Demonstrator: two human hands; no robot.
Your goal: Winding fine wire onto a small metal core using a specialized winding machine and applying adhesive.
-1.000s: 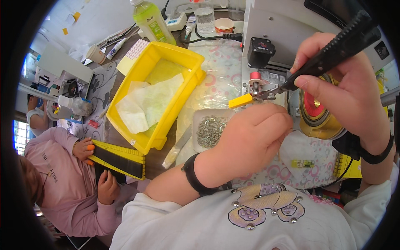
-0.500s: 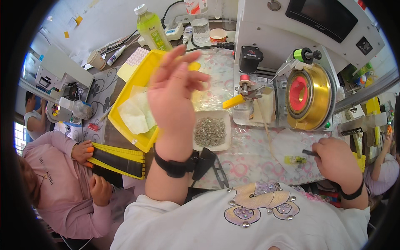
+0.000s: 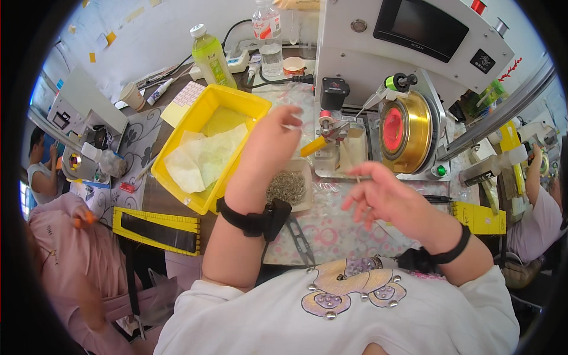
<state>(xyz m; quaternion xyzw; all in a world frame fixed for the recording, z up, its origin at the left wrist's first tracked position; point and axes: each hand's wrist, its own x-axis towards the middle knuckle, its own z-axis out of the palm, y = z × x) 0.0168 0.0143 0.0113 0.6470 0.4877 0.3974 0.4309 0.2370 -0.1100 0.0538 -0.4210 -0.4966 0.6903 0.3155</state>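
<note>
My left hand (image 3: 273, 142) is raised over the white dish (image 3: 307, 192) of small metal pieces, left of the yellow lever (image 3: 313, 146) on the machine's clamp. Its fingers are loosely bent and apart, with nothing visible in them; some are hidden behind the hand. My right hand (image 3: 395, 200) hovers in front of the machine's base, below the clamp. Its fingers point left and are spread, and I see no clear object in its grasp. A thin dark tool (image 3: 436, 199) lies on the table just right of this hand. Behind it stands the gold reel (image 3: 417, 133) with a red core.
A yellow tray (image 3: 160, 163) with white tissue stands left of my left arm. Black tweezers (image 3: 300, 239) lie near the table's front edge. A green drink bottle (image 3: 212, 58) and a clear bottle (image 3: 271, 50) stand behind. A person in pink (image 3: 71, 248) sits at the left.
My right hand has moved left and let go of the dark tool. My left hand has come lower and to the right, its fingers more bent. The view has shifted slightly.
</note>
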